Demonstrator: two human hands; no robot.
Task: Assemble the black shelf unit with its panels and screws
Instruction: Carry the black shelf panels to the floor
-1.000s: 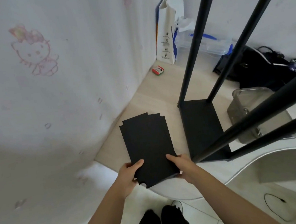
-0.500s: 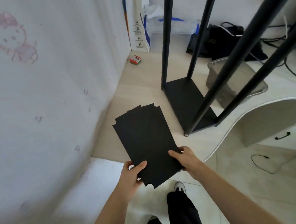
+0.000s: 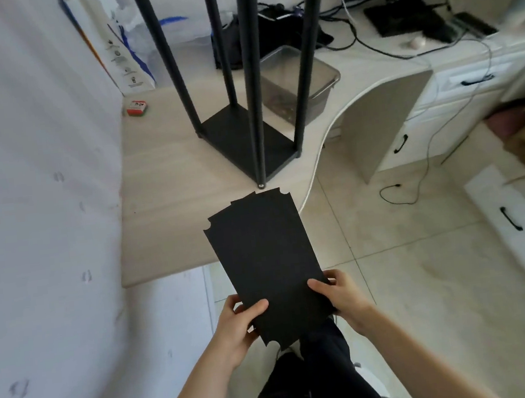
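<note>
I hold a stack of black shelf panels (image 3: 262, 257) with notched corners in front of me, over the desk's near edge and the floor. My left hand (image 3: 238, 323) grips the near left corner, thumb on top. My right hand (image 3: 339, 297) grips the near right edge, thumb on top too. At least two panels lie stacked, slightly offset at the far end. The partly built shelf unit (image 3: 248, 138) stands on the desk: a black bottom panel with black upright poles (image 3: 252, 70) rising from its corners.
The light wooden desk (image 3: 163, 196) runs along the white wall on the left. On it are a clear plastic bin (image 3: 320, 79), a small red box (image 3: 137, 107), a paper bag (image 3: 122, 51) and cables. White drawers (image 3: 457, 90) stand right; tiled floor below.
The view has swung right and pulled back from the desk. The panels have come with my hands off the desk area, toward the floor side. Both grips are unchanged.
</note>
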